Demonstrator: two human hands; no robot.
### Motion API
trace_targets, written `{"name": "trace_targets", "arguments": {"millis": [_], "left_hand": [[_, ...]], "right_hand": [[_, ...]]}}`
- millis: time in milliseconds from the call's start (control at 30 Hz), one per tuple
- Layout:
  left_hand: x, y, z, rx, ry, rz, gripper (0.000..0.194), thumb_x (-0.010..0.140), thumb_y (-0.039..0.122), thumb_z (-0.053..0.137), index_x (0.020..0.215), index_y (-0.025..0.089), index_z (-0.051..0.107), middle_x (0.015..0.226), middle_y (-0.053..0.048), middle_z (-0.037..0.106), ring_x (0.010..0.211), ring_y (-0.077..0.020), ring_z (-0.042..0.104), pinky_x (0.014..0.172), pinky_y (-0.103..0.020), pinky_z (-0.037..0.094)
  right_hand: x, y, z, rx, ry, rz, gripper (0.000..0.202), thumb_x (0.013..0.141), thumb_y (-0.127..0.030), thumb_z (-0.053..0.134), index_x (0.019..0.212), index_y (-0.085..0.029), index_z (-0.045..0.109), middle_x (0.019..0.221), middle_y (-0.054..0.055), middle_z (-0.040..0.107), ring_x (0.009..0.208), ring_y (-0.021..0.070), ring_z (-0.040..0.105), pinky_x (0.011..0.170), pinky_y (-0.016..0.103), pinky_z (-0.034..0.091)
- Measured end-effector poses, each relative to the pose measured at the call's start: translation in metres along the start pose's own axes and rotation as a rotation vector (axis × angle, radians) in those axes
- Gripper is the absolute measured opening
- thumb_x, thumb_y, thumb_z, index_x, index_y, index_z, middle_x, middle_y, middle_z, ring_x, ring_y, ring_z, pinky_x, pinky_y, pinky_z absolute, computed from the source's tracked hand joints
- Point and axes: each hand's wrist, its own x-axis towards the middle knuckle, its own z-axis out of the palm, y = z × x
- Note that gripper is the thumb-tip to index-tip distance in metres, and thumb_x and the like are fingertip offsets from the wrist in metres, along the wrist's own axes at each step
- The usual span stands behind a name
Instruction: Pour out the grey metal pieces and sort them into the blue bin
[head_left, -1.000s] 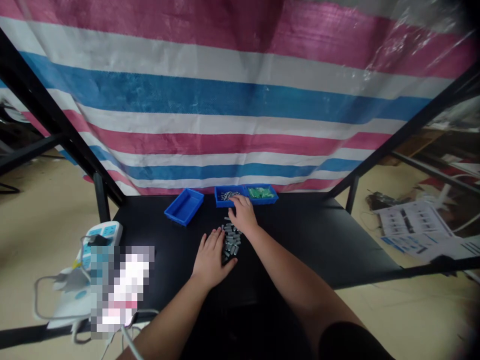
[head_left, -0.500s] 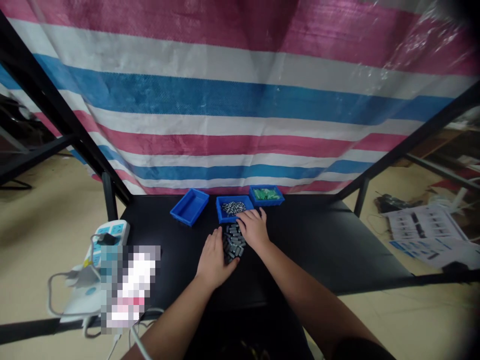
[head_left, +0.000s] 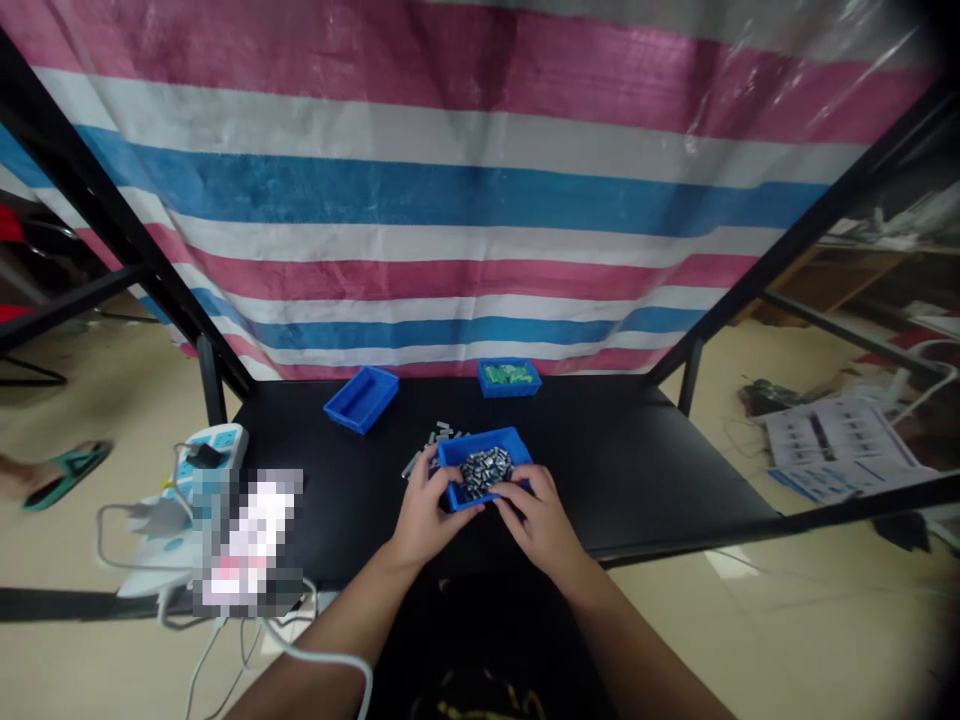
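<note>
From the head camera, both hands meet at the near middle of a black table (head_left: pixel 637 470). The left hand (head_left: pixel 424 510) curls its fingers over the near-left corner of a small blue tray (head_left: pixel 517 452), and the right hand (head_left: pixel 541 520) pinches the near-right edge, so the tray is gripped between them. The tray is a shallow rectangle whose long axis runs left to right, slightly turned so its right end sits a little farther away; its open side faces up. A heap of small grey metal parts (head_left: pixel 486 468) fills its middle. A few loose metal parts (head_left: pixel 435 440) lie on the table just behind the tray's left end, near the left hand's fingertips.

Farther back, an empty-looking blue tray (head_left: pixel 361 398) sits to the left, angled, and another blue tray with green pieces (head_left: pixel 508 376) sits to the right, both well apart from the hands. A striped tarp (head_left: pixel 465 200) hangs behind the table. A white power strip (head_left: pixel 214 450) rests at the table's left edge
</note>
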Motion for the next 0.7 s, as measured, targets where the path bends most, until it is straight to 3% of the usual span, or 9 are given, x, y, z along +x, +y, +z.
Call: {"name": "trace_targets", "arguments": {"millis": [67,167,233,333,400,467,533,600,700], "left_hand": [[-0.001,0.005,0.008,-0.010,0.026,0.015,0.036,0.078,0.040,0.082,0.097,0.022,0.057,0.142,-0.014,0.044,0.136,-0.0332,0.048,0.108,-0.047,0.046],[-0.001,0.007,0.017,-0.037,0.039,0.025,0.039,0.078,0.042,0.082,0.092,0.021,0.053,0.138,-0.014,0.047,0.131,-0.0309,0.052,0.104,-0.044,0.049],[0.001,0.007,0.021,-0.039,0.032,0.030,0.040,0.077,0.044,0.082,0.092,0.021,0.052,0.140,-0.015,0.047,0.132,-0.0310,0.052,0.104,-0.043,0.049],[0.004,0.006,0.023,-0.010,-0.004,0.043,0.040,0.078,0.047,0.081,0.094,0.021,0.054,0.143,-0.016,0.047,0.137,-0.0323,0.049,0.107,-0.044,0.048],[0.008,0.003,0.021,0.055,-0.032,0.052,0.044,0.077,0.049,0.081,0.101,0.022,0.056,0.145,-0.017,0.049,0.141,-0.0343,0.046,0.114,-0.051,0.040],[0.011,0.000,0.014,0.178,-0.052,0.035,0.062,0.073,0.052,0.084,0.120,0.023,0.056,0.149,-0.016,0.050,0.147,-0.0377,0.037,0.121,-0.063,0.025],[0.013,-0.006,0.006,0.319,-0.051,-0.029,0.088,0.068,0.052,0.087,0.141,0.027,0.044,0.155,-0.015,0.046,0.152,-0.0403,0.027,0.121,-0.071,0.014],[0.012,-0.014,-0.001,0.417,-0.047,-0.113,0.104,0.067,0.052,0.087,0.152,0.028,0.032,0.160,-0.015,0.040,0.154,-0.0406,0.022,0.120,-0.073,0.015],[0.008,-0.028,-0.003,0.472,-0.092,-0.163,0.107,0.070,0.055,0.083,0.156,0.025,0.026,0.162,-0.016,0.036,0.154,-0.0386,0.022,0.120,-0.068,0.023]], "right_hand": [[-0.011,0.006,0.000,0.046,0.182,0.084,0.026,0.089,-0.024,0.071,0.114,-0.026,0.068,0.119,0.011,0.051,0.113,0.0276,0.056,0.098,0.049,0.053],[-0.020,0.014,0.004,0.288,0.372,0.325,0.070,0.075,-0.036,0.084,0.136,-0.026,0.053,0.144,0.016,0.038,0.133,0.0346,0.047,0.102,0.053,0.053],[-0.020,0.017,0.006,0.625,0.356,0.537,0.081,0.076,-0.045,0.082,0.144,-0.029,0.042,0.149,0.016,0.040,0.134,0.0351,0.050,0.098,0.054,0.056],[-0.016,0.018,0.006,1.156,0.195,0.826,0.064,0.082,-0.051,0.075,0.136,-0.030,0.047,0.130,0.011,0.061,0.111,0.0308,0.067,0.090,0.056,0.059],[-0.011,0.017,0.007,1.322,0.159,0.916,0.059,0.079,-0.046,0.080,0.128,-0.028,0.052,0.117,0.006,0.067,0.101,0.0273,0.071,0.089,0.055,0.060],[-0.005,0.017,0.010,1.337,0.217,0.931,0.062,0.073,-0.039,0.087,0.125,-0.028,0.054,0.113,0.003,0.068,0.099,0.0245,0.071,0.089,0.051,0.061],[0.001,0.019,0.016,1.293,0.286,0.933,0.069,0.069,-0.036,0.090,0.128,-0.030,0.053,0.115,0.002,0.068,0.100,0.0237,0.071,0.087,0.050,0.063],[0.006,0.022,0.023,1.232,0.346,0.933,0.076,0.067,-0.035,0.091,0.132,-0.031,0.052,0.118,0.003,0.067,0.104,0.0241,0.069,0.086,0.049,0.064],[0.011,0.027,0.034,1.164,0.399,0.897,0.082,0.066,-0.036,0.091,0.136,-0.031,0.050,0.122,0.004,0.066,0.109,0.0250,0.068,0.088,0.049,0.064]]}}
